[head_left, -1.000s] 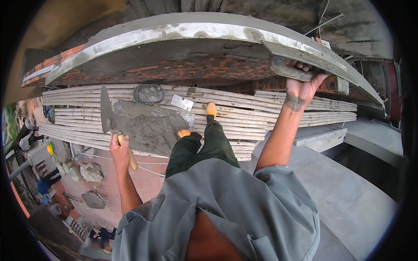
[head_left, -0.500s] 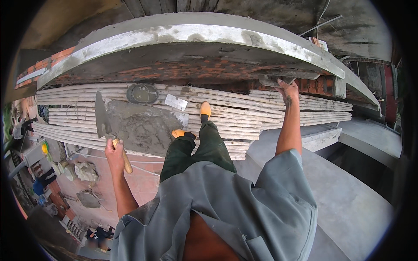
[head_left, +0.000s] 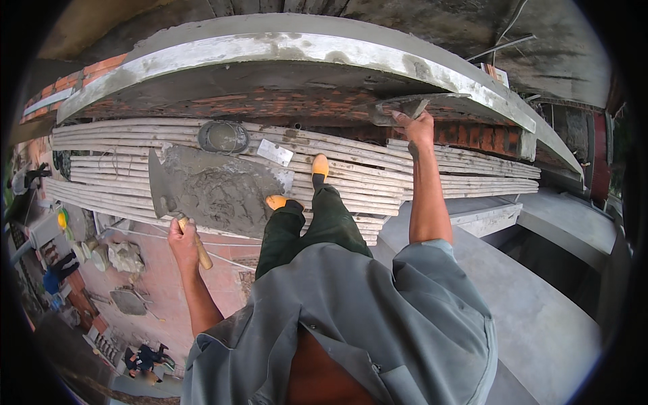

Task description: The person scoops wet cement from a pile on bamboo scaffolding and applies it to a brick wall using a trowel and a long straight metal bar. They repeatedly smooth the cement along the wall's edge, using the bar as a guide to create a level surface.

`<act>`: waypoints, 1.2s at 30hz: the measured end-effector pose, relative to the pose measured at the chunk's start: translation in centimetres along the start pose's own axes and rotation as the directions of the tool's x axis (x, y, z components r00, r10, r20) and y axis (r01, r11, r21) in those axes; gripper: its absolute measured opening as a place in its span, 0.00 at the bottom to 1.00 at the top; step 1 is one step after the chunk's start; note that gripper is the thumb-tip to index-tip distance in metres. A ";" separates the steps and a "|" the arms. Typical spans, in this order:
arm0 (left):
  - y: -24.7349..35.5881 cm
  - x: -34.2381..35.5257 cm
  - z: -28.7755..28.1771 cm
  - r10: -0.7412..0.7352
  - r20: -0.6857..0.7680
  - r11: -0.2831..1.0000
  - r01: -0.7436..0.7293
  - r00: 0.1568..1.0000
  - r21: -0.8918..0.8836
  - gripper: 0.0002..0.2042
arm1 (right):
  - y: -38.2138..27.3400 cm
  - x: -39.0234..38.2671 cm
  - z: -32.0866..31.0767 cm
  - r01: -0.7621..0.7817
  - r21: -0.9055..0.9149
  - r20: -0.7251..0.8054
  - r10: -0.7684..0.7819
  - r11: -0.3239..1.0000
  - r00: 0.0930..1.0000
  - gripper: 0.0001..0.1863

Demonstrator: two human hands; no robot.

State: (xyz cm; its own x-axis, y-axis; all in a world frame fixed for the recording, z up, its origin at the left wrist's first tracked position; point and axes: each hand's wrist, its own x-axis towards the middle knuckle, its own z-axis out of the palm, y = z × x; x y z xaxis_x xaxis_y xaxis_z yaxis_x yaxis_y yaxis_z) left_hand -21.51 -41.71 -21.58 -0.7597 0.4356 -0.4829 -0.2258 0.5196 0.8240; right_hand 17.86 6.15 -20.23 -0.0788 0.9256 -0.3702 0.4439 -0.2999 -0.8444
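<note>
My left hand (head_left: 183, 243) is closed round the wooden handle of a pointed trowel (head_left: 159, 185). The grey blade is at the left edge of a heap of wet mortar (head_left: 219, 192), partly over it; whether it touches is unclear. Up at the wall, my right hand (head_left: 418, 128) grips a plastering float (head_left: 385, 115), its long plate against or close to the brick face. Part of the float's handle is hidden by my fingers. The wall (head_left: 283, 104) shows red brick with grey mortar smeared across it, beneath a pale ledge (head_left: 297, 48).
I stand on a scaffold of pale poles (head_left: 364, 196). Beside the mortar are a round bucket (head_left: 223, 137) and a small white plate (head_left: 275, 152). Concrete slabs (head_left: 513, 297) lie to the right. Far below left, a person (head_left: 144, 360) is on the reddish ground (head_left: 202, 290).
My right hand and the float have moved left and slightly up along the wall. The trowel in my left hand has tilted and its blade sits lower, closer to the mortar.
</note>
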 end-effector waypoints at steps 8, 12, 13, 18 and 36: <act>0.6 -0.5 -1.7 0.014 -0.027 1.000 -0.015 1.000 -0.017 0.05 | -3.6 -3.7 11.1 0.109 0.034 0.046 -0.111 0.993 0.993 0.11; 0.7 -1.4 -3.1 0.009 -0.063 1.000 -0.009 0.998 0.010 0.04 | -5.8 -5.7 15.3 0.065 0.122 0.100 -0.077 0.990 0.992 0.12; 0.6 -1.6 -3.3 0.020 -0.076 1.000 -0.020 0.997 0.004 0.04 | -6.5 -6.3 16.3 0.060 0.130 0.100 -0.073 0.990 0.992 0.12; 0.7 -2.6 -4.8 0.056 -0.131 0.998 -0.056 0.990 0.007 0.05 | -10.1 -9.0 21.2 0.136 0.112 0.100 -0.147 0.984 0.984 0.15; 7.7 -6.2 -8.1 0.090 -0.038 0.996 -0.090 0.995 -0.001 0.15 | -18.6 -20.7 23.2 0.650 0.380 0.460 -0.744 0.658 0.484 0.14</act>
State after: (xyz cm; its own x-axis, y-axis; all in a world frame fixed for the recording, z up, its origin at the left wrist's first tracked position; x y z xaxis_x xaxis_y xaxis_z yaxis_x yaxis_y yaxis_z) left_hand -23.45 -46.33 -9.80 -0.7993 0.4527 -0.3951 -0.1572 0.4772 0.8646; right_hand -9.50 -12.75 -5.85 -0.7789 0.5655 0.2712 -0.0984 0.3168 -0.9434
